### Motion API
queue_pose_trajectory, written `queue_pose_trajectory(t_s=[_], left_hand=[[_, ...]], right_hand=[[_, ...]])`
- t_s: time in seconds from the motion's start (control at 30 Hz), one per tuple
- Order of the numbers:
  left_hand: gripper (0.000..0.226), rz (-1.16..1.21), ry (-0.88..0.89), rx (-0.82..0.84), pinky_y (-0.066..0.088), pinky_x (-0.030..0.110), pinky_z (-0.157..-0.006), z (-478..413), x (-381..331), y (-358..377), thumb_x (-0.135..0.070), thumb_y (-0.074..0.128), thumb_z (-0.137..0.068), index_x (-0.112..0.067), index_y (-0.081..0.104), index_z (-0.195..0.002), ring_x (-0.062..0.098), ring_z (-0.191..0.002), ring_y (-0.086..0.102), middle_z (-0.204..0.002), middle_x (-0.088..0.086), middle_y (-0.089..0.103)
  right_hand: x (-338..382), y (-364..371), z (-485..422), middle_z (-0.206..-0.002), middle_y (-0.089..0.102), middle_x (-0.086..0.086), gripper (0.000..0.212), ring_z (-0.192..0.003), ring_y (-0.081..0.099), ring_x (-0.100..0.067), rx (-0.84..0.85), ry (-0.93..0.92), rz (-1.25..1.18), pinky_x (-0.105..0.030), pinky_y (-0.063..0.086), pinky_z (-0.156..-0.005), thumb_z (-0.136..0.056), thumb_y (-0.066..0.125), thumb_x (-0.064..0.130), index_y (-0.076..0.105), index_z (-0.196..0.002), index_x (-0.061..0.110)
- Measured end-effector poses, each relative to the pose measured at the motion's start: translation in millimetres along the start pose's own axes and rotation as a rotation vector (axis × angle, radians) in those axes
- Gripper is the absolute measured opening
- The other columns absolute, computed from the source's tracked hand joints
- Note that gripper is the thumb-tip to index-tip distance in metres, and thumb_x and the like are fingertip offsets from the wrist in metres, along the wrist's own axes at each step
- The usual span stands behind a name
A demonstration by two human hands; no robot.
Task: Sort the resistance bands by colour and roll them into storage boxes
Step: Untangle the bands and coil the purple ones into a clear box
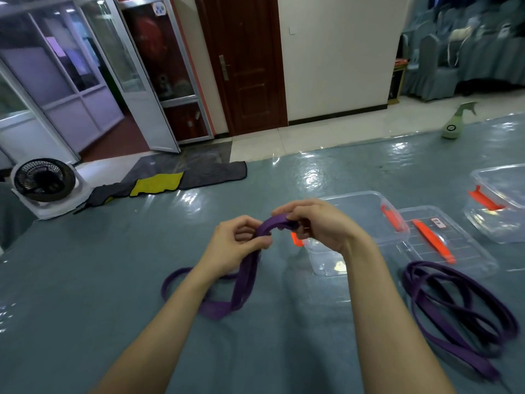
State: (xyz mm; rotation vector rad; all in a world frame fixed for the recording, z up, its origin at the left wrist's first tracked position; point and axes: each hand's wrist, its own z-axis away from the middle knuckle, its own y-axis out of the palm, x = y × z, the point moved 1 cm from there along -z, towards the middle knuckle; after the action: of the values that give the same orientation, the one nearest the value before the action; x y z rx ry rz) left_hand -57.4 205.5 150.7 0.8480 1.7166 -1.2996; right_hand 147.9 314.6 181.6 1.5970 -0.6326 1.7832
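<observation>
From the head view, both hands work a purple resistance band (245,280) above the near middle of the blue-covered table (113,308). The left hand (235,240) pinches the band where it arches up. The right hand (315,223) curls its fingers round the band's top end, apparently starting the coil. The rest of the band trails down to the table in a loose loop toward the left.

More purple bands (466,354) lie heaped near right. An open clear storage box (349,195) sits just behind the right hand.

The rolling step looks barely begun. Next, the slack needs winding tightly before it goes into the box.
</observation>
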Motion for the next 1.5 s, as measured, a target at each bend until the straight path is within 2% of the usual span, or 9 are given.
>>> queue_pose_trajectory(t_s=[0.2,0.3,0.4,0.53,0.77,0.9,0.97,1.17,1.5], left_hand=[[0.026,-0.315,0.079,0.124,0.056,0.02,-0.074,-14.8,-7.7,-25.9,-0.035,0.099,-0.077,-0.028,0.086,-0.098,0.003,-0.073,0.072,-0.084,-0.01,0.082],[0.028,-0.512,0.103,0.205,0.056,0.02,-0.073,-21.3,-16.3,-30.7,-0.043,0.098,-0.077,-0.03,0.086,-0.099,0.005,-0.075,0.074,-0.082,-0.015,0.08],[0.028,-0.602,0.089,0.245,0.059,0.026,-0.077,-24.6,-22.2,-30.3,-0.046,0.095,-0.08,-0.032,0.086,-0.103,0.004,-0.079,0.073,-0.084,-0.014,0.08],[0.026,-0.612,0.103,0.276,0.054,0.022,-0.073,-27.3,-30.3,-34.1,-0.045,0.094,-0.082,-0.034,0.086,-0.105,0.005,-0.078,0.071,-0.083,-0.014,0.078],[0.028,-0.478,0.122,0.277,0.055,0.016,-0.076,-29.6,-36.5,-46.8,-0.037,0.095,-0.083,-0.03,0.084,-0.108,0.004,-0.083,0.075,-0.089,-0.015,0.081],[0.032,-0.264,0.045,0.272,0.064,0.025,-0.085,-26.9,-31.6,-50.1,-0.024,0.096,-0.083,-0.024,0.083,-0.112,0.012,-0.091,0.081,-0.097,-0.008,0.084],[0.033,-0.208,0.038,0.26,0.065,0.03,-0.091,-26.2,-30.5,-48.5,-0.021,0.095,-0.083,-0.02,0.083,-0.114,0.016,-0.095,0.082,-0.1,-0.003,0.085],[0.034,-0.17,0.072,0.22,0.064,0.025,-0.091,-26.4,-31.9,-45.3,-0.022,0.097,-0.08,-0.022,0.083,-0.111,0.014,-0.095,0.082,-0.099,-0.003,0.085],[0.043,-0.103,0.101,0.126,0.064,0.028,-0.094,-26.5,-37.1,-47.2,-0.036,0.095,-0.073,-0.026,0.083,-0.114,0.016,-0.098,0.082,-0.102,-0.004,0.085]], right_hand=[[-15.6,-9.2,-0.1,-0.085,0.076,-0.003,0.03,-0.074,0.064,-0.015,0.088,0.093,0.354,-0.03,0.052,-0.071,-0.104,0.059,0.006,0.084,-0.102,0.02],[-11.7,-6.1,-2.9,-0.083,0.075,0.011,0.022,-0.078,0.065,-0.01,0.044,0.031,0.749,-0.023,0.053,-0.07,-0.098,0.068,0.017,0.084,-0.104,0.031],[-7.0,1.0,-4.6,-0.089,0.074,0.008,0.022,-0.077,0.067,-0.01,0.035,-0.019,0.841,-0.029,0.057,-0.073,-0.087,0.079,0.023,0.082,-0.106,0.032],[-11.5,14.8,-5.6,-0.072,0.068,0.006,0.038,-0.064,0.067,-0.012,0.053,-0.059,0.788,-0.038,0.063,-0.069,-0.076,0.096,0.031,0.08,-0.111,0.028],[-19.0,19.1,-4.3,-0.06,0.057,0.0,0.018,-0.065,0.078,-0.029,-0.057,-0.223,0.459,-0.041,0.066,-0.065,-0.083,0.091,0.013,0.076,-0.093,0.012],[-14.5,12.8,-2.4,-0.062,0.049,-0.005,0.017,-0.065,0.075,-0.029,-0.089,-0.256,0.289,-0.02,0.053,-0.053,-0.086,0.087,0.004,0.074,-0.097,0.006],[-15.0,14.4,-2.5,-0.069,0.043,-0.015,0.015,-0.064,0.072,-0.027,-0.075,-0.266,0.206,-0.021,0.054,-0.055,-0.088,0.084,-0.001,0.072,-0.097,0.002],[-18.3,23.1,-5.9,-0.076,0.046,-0.014,0.019,-0.065,0.07,-0.028,-0.052,-0.315,0.006,-0.034,0.06,-0.067,-0.085,0.074,-0.014,0.065,-0.098,-0.004],[-30.0,44.1,-18.7,-0.07,0.065,-0.015,0.026,-0.059,0.06,-0.022,0.005,-0.232,-0.392,-0.027,0.054,-0.065,-0.067,0.06,-0.003,0.06,-0.093,0.0]])
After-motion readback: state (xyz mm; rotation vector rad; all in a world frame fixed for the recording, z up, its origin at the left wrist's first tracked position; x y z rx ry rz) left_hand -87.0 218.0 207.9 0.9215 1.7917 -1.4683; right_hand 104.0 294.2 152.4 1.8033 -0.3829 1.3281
